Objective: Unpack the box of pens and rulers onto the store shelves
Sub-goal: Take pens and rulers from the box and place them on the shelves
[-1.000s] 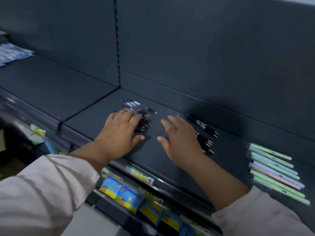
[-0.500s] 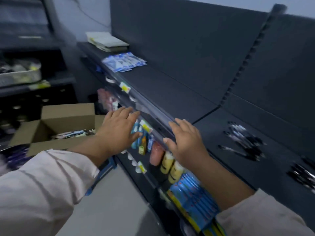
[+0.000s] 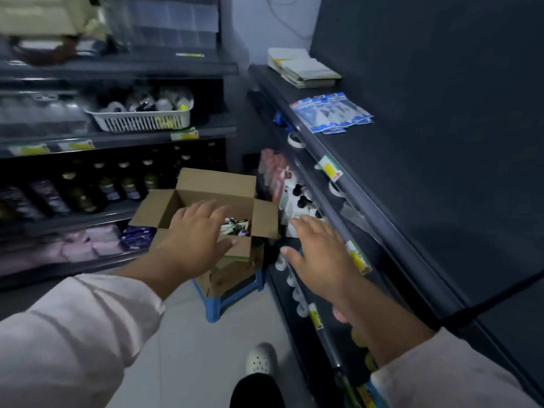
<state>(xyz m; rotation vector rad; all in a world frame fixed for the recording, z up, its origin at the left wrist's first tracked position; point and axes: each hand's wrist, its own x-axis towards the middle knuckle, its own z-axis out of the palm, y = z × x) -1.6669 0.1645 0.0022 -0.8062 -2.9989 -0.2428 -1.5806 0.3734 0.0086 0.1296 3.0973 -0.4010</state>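
Head camera looked down at two hands, both empty. The left hand (image 3: 197, 231) was spread flat with straight fingers over the near side of one open cardboard box (image 3: 216, 187). All four of the box's flaps were folded out. Whether the hand touched the box could not be told. At three o'clock from it, the right hand (image 3: 319, 256) was likewise splayed and held nothing. Mixed pens (image 3: 236, 226), too jumbled to count, lay inside the box, showing at two o'clock of the left hand. The box sat on one blue stool (image 3: 232, 294). On the dark shelf (image 3: 412, 207) at the right lay one fan of blue packets (image 3: 332, 113) and, at twelve o'clock from them, one stack of pads (image 3: 304, 67). One white basket (image 3: 141, 120) stood at ten o'clock of the box.
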